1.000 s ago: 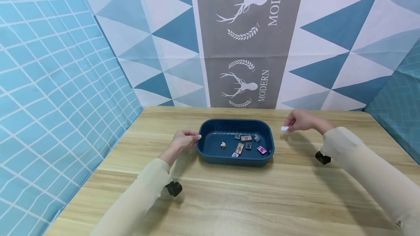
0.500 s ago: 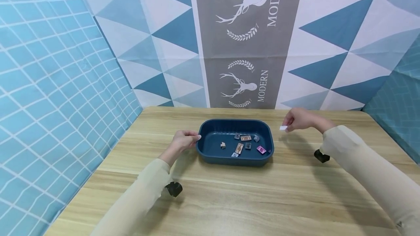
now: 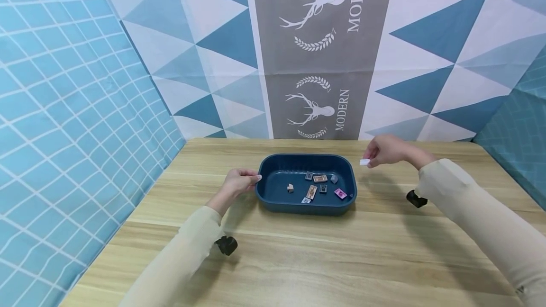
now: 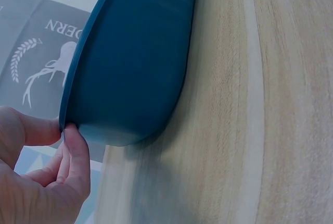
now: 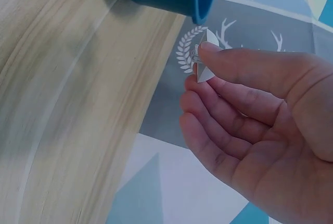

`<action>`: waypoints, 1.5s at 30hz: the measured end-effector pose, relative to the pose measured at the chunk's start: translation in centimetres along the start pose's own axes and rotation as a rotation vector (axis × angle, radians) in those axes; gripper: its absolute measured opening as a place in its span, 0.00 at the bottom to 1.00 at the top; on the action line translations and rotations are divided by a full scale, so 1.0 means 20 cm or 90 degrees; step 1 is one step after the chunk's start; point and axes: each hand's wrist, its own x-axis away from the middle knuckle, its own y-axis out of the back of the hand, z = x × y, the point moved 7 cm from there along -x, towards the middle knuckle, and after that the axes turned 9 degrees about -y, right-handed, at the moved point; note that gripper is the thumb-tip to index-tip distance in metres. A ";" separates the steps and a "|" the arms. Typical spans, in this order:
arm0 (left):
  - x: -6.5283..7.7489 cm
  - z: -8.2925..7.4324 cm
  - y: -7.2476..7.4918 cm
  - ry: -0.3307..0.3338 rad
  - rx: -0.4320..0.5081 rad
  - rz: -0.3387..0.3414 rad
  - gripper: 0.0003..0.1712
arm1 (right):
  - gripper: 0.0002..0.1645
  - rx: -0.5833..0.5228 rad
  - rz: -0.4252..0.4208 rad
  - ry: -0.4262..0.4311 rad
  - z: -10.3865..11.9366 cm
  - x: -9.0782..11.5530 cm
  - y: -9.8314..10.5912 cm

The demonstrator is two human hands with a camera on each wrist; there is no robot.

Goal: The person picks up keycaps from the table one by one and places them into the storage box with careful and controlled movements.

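Note:
A dark blue rectangular basin (image 3: 304, 209) with rounded corners stands on the wooden table. My left hand (image 3: 237, 185) pinches its left rim; the left wrist view shows the thumb and index finger (image 4: 77, 153) on either side of the edge. Beyond the basin's right end, my right hand (image 3: 386, 149) holds a small white piece (image 3: 364, 162) between thumb and fingertips above the table. In the right wrist view this white piece (image 5: 208, 73) has a curved edge and faint dark print. Inside the basin lie several small printed blocks, among them a pink one (image 3: 340, 194) and a tan one (image 3: 312, 192).
The wooden table (image 3: 273, 259) meets a patterned wall cloth (image 3: 315, 60) at the back. Blue tiled cloth (image 3: 85, 131) hangs along the left. Black wrist mounts (image 3: 226, 245) sit under both sleeves.
My right hand has moved slightly left and up, bringing the white piece closer to the basin's right rim. My left hand stays on the left rim.

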 end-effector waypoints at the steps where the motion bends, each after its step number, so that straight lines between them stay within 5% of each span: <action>1: 0.00 0.00 0.00 -0.001 0.000 0.000 0.13 | 0.07 -0.004 0.000 -0.003 0.00 0.00 0.01; 45: 0.01 -0.01 -0.01 -0.002 0.019 -0.002 0.14 | 0.06 0.017 0.028 0.022 0.23 -0.07 0.00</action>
